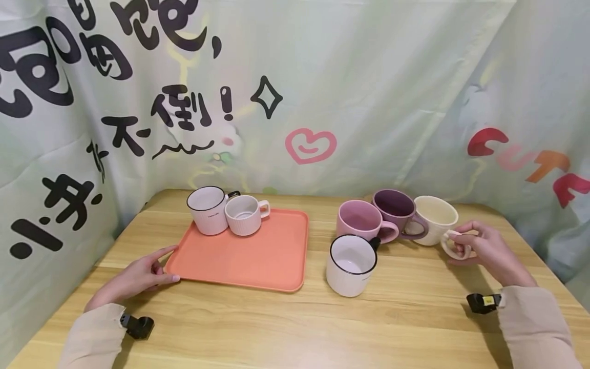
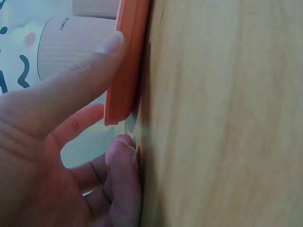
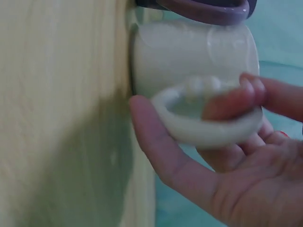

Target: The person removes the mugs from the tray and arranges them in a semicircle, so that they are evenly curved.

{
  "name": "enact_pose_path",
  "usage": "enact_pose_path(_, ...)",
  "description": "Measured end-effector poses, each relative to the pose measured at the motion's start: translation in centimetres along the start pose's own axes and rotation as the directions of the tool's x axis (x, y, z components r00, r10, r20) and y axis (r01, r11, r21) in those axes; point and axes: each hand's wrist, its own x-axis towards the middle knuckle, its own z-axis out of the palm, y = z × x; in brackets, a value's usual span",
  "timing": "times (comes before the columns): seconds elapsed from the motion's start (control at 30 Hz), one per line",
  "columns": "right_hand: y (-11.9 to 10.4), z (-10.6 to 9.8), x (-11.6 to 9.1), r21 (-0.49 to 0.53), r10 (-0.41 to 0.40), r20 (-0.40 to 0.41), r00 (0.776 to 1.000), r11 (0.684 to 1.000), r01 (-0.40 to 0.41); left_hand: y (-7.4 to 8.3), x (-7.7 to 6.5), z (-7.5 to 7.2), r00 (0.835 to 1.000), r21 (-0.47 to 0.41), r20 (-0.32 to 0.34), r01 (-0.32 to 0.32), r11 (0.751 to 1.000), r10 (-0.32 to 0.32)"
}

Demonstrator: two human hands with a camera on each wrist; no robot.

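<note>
At the near left corner of the orange tray (image 1: 249, 261), my left hand (image 1: 138, 274) holds the rim between thumb and index finger. The thumb (image 2: 90, 66) lies against the tray's side in the left wrist view, with the other fingers curled below. My right hand (image 1: 488, 251) grips the handle of a cream mug (image 1: 435, 220) at the far right, a finger passing through the loop (image 3: 208, 132). That mug stands upright on the table. On the tray's back left are a white mug with a black rim (image 1: 207, 212) and a small ribbed white cup (image 1: 243, 218).
Left of the cream mug, a dark purple mug (image 1: 394, 207) and a pink mug (image 1: 360, 218) stand close together. Another black-rimmed white mug (image 1: 350, 277) stands in front of the pink one. A printed curtain (image 1: 369, 77) hangs behind the wooden table (image 1: 258, 328).
</note>
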Motion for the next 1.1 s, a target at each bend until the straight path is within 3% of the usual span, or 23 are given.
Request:
enact_pose_path(0.23, -0.3, 0.0, -0.4, -0.207, -0.016, 0.001, 1.000, 0.978, 0.016, -0.3, 0.0, 0.1, 1.000, -0.004, 0.005, 0.003, 1.000, -0.003)
enact_pose_path(0.33, -0.5, 0.0, -0.3, -0.247, -0.035, -0.002, 0.999, 0.968, 0.034, -0.5, 0.0, 0.1, 1.000, 0.010, -0.001, 0.011, 1.000, -0.011)
enact_pose_path(0.9, -0.5, -0.9, -0.5, -0.232, -0.116, 0.078, 0.990, 0.964, 0.132, -0.3, 0.2, 0.1, 1.000, 0.015, -0.004, 0.016, 1.000, -0.016)
enact_pose_path(1.1, -0.3, -0.9, -0.4, -0.213, -0.093, 0.092, 0.991, 0.971, 0.111, -0.1, 0.2, 0.1, 1.000, 0.020, -0.012, 0.019, 1.000, -0.019)
